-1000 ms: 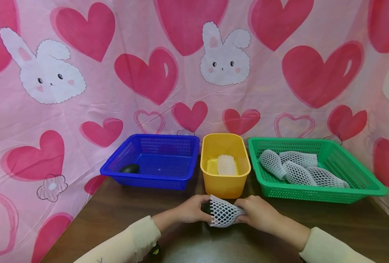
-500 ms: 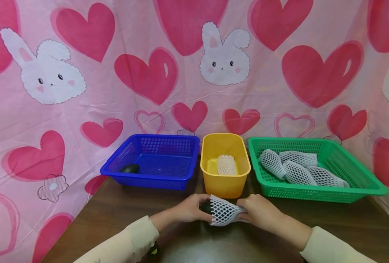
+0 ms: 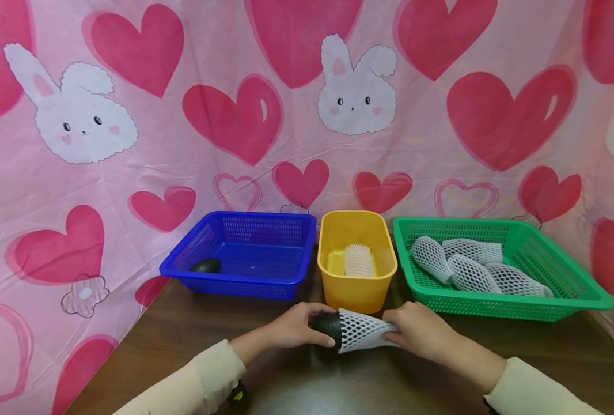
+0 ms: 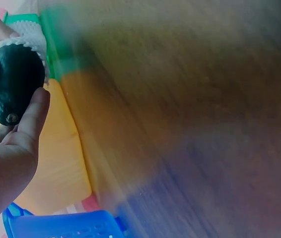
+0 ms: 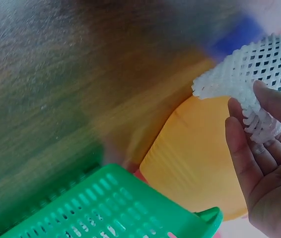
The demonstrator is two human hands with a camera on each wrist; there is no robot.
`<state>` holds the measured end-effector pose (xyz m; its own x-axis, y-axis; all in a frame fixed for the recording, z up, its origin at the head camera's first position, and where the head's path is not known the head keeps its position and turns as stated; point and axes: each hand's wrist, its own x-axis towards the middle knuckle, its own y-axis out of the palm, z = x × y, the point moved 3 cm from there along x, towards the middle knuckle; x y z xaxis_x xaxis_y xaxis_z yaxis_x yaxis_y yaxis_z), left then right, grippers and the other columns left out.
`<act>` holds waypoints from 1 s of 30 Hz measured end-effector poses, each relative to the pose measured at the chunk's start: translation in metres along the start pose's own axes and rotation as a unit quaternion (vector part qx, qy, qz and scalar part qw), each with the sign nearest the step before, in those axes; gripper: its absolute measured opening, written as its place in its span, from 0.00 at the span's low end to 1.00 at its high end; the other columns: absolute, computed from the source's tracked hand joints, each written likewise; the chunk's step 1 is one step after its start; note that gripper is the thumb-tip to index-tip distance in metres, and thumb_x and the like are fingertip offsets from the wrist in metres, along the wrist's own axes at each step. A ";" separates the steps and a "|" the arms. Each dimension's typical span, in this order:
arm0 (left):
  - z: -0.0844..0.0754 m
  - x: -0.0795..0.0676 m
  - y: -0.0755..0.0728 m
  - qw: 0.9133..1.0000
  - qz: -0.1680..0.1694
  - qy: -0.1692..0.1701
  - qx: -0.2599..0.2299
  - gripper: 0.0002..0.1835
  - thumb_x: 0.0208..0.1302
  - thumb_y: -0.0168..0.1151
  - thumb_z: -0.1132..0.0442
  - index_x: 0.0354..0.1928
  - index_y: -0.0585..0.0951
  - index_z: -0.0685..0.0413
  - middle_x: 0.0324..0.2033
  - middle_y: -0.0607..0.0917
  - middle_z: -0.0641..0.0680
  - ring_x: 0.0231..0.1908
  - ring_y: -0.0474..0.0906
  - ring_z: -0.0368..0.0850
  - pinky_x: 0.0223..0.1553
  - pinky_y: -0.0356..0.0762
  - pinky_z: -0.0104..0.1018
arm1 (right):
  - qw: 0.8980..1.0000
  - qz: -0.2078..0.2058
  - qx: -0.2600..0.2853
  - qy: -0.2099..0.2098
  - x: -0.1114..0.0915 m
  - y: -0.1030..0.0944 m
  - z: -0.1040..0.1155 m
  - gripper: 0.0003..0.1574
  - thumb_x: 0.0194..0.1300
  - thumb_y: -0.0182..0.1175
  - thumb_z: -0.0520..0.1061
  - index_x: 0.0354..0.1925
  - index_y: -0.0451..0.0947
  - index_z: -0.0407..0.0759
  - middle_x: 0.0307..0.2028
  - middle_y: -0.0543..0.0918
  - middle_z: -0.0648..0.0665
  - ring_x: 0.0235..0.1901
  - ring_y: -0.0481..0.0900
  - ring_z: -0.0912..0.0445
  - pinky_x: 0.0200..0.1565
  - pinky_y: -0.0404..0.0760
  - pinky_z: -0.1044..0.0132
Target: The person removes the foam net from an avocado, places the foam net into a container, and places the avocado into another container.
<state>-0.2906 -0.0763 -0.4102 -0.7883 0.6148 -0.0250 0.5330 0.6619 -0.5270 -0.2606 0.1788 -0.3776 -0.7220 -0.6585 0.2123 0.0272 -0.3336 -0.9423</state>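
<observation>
An avocado (image 4: 15, 84), dark green and oval with a stem nub, is gripped by my left hand (image 3: 295, 327) in front of the yellow bin. Its right part sits inside a white foam net sleeve (image 3: 361, 331), while the left part is bare. My right hand (image 3: 425, 329) pinches the far end of that sleeve between thumb and fingers, as the right wrist view also shows. The sleeve's mesh (image 5: 269, 62) spreads around the fruit and narrows toward my right fingers.
A blue basket (image 3: 234, 283) at the left holds another avocado (image 3: 206, 266). The yellow bin (image 3: 357, 293) contains a foam net (image 3: 359, 260). Several net-wrapped pieces (image 3: 474, 274) lie in the green basket (image 3: 499, 308) at the right. A pink patterned cloth hangs behind the wooden table (image 3: 146, 351).
My right hand has shifted slightly right with the sleeve's end. More of the avocado's left part now shows outside the sleeve. My left hand keeps its grip, moved only slightly.
</observation>
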 end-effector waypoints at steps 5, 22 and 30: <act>-0.002 -0.002 -0.005 1.000 -0.008 0.007 -0.019 0.28 0.52 0.75 0.61 0.56 0.78 0.57 0.45 0.83 0.48 0.40 0.79 0.40 0.43 0.77 0.33 | 1.000 -0.016 -0.009 -0.003 -0.003 -0.006 -0.004 0.09 0.55 0.73 0.45 0.27 0.79 0.51 0.22 0.77 0.63 0.21 0.71 0.70 0.24 0.74 0.70; -0.002 -0.011 -0.018 1.000 -0.022 0.008 -0.017 0.28 0.52 0.75 0.61 0.57 0.78 0.54 0.46 0.83 0.49 0.41 0.79 0.41 0.44 0.77 0.36 | 0.998 -0.044 -0.028 0.039 -0.022 -0.038 -0.010 0.13 0.55 0.72 0.47 0.25 0.75 0.55 0.15 0.66 0.65 0.16 0.63 0.69 0.20 0.66 0.71; 0.001 -0.014 -0.023 0.999 -0.028 0.006 -0.020 0.28 0.52 0.75 0.62 0.57 0.78 0.55 0.46 0.84 0.51 0.40 0.79 0.42 0.44 0.77 0.36 | 0.998 -0.050 -0.019 0.040 -0.023 -0.053 -0.007 0.10 0.57 0.71 0.49 0.27 0.78 0.56 0.17 0.68 0.66 0.17 0.64 0.69 0.20 0.67 0.71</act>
<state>-0.2919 -0.1003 -0.3991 -0.8139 0.5808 0.0149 0.4994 0.7124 -0.4930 -0.2502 0.2163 -0.3344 -0.7727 -0.5671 0.2851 -0.0721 -0.3678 -0.9271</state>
